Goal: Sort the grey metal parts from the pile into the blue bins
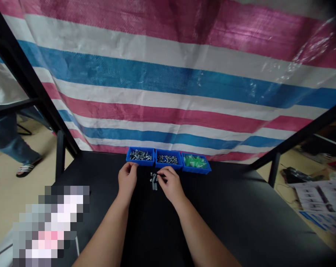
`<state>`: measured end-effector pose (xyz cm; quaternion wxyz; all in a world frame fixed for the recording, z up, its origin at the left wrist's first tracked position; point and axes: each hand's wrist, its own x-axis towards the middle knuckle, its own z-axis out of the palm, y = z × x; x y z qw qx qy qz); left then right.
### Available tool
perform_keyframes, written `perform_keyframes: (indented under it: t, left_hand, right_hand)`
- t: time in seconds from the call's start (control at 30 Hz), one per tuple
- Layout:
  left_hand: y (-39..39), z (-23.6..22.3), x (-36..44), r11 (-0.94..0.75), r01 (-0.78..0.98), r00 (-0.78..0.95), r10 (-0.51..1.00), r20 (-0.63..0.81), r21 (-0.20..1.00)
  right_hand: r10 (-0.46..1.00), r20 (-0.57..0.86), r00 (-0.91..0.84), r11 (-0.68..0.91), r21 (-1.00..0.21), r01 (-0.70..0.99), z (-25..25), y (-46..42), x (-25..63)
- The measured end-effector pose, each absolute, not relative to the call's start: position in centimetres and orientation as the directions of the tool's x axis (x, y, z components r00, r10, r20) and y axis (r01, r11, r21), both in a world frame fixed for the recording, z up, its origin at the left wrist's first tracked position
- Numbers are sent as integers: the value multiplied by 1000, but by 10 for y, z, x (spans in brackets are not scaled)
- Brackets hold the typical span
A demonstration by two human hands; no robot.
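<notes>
My left hand (127, 177) is closed in a pinch just in front of the left blue bin (141, 162), which holds grey metal cylinders. Whatever lies between its fingertips is too small to make out. At the right edge of a small pile of metal parts (154, 185) on the black table, my right hand (170, 183) has its thumb and fingers curled together. Its fingertips touch or nearly touch the pile; what they grip cannot be made out. The pile shows short grey cylinders and smaller shiny pieces like screws.
A middle blue bin (169, 166) holds small shiny screw-like parts, and a right blue bin (197, 170) holds green and clear pieces. Behind the black table (226, 207) hangs a striped sheet (168, 81). Black frame posts stand at both sides. A person's leg (12, 142) shows at left.
</notes>
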<state>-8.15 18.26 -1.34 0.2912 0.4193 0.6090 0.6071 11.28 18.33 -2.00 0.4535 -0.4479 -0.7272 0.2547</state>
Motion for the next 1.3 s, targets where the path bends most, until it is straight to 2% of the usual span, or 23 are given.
perform_keyframes:
  t: [0.13, 0.37, 0.9, 0.97, 1.07, 1.17, 1.3]
  left_hand:
    - [183, -15, -81, -104, 162, -474, 864, 170, 981]
    - [185, -20, -79, -86, 179, -462, 872, 161, 980]
    - [186, -25, -76, -36, 207, -452, 883, 128, 978]
    - [186, -24, -77, -31, 206, -452, 883, 123, 978]
    - [186, -24, -78, -40, 201, -449, 885, 128, 979]
    - [187, -24, -78, -65, 179, -452, 881, 140, 982]
    - [188, -26, -77, -66, 159, -447, 885, 131, 985]
  right_hand:
    - [890, 384, -247, 451, -654, 607, -28, 184, 122]
    - [904, 299, -307, 428, -611, 666, -31, 189, 126]
    - [860, 214, -463, 475, -668, 573, -14, 178, 136]
    - [868, 247, -430, 464, -710, 530, -17, 182, 130]
    - [888, 363, -283, 447, -826, 343, -20, 189, 119]
    - [887, 421, -190, 455, -867, 203, -24, 193, 114]
    - [892, 366, -266, 444, -823, 354, -28, 192, 121]
